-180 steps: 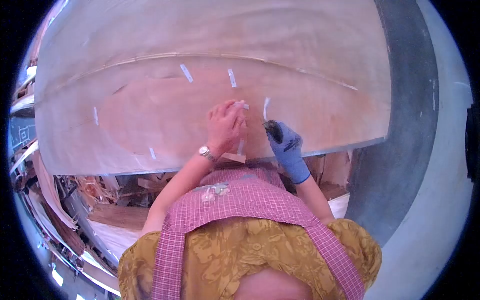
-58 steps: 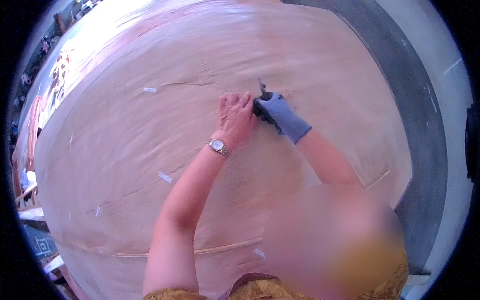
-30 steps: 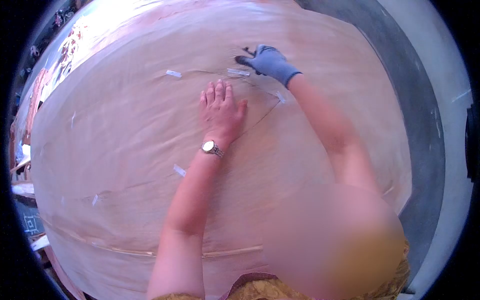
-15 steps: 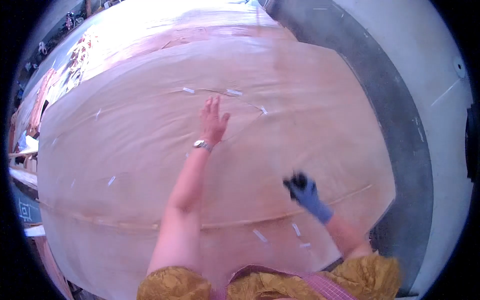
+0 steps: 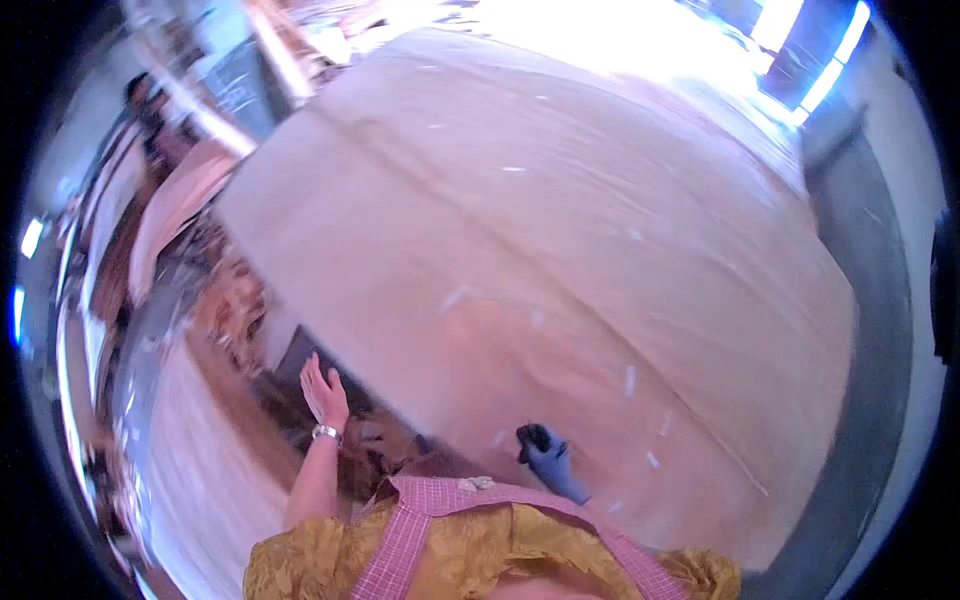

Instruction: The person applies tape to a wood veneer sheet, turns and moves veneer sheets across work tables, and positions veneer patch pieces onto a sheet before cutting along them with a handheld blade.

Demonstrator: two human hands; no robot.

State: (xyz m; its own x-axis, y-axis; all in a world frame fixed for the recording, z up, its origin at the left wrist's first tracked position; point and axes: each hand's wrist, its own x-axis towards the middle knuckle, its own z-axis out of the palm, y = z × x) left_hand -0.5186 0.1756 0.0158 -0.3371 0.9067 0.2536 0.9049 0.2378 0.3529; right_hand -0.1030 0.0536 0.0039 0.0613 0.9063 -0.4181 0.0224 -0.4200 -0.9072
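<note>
My left hand (image 5: 325, 395), bare with a watch (image 5: 326, 432) at the wrist, is off the sheet's near edge, over dark scraps. Its fingers are stretched out and nothing is in it. My right hand (image 5: 546, 456) wears a blue glove with dark fingertips and is closed near the front edge of the large thin brown sheet (image 5: 480, 270). Blur hides what it holds, if anything. Small white tape pieces (image 5: 630, 380) lie scattered on the sheet, and a long seam (image 5: 600, 325) runs diagonally across it.
Torn veneer scraps (image 5: 235, 305) and a pale sheet (image 5: 200, 450) lie at the left. In the upper left a person (image 5: 160, 120) is faintly visible. A dark grey strip (image 5: 880, 330) borders the sheet on the right. Bright light glares at the top.
The view has swung to the left. My left hand has lifted off the sheet and moved past its near edge. My right hand has drawn back close to my body.
</note>
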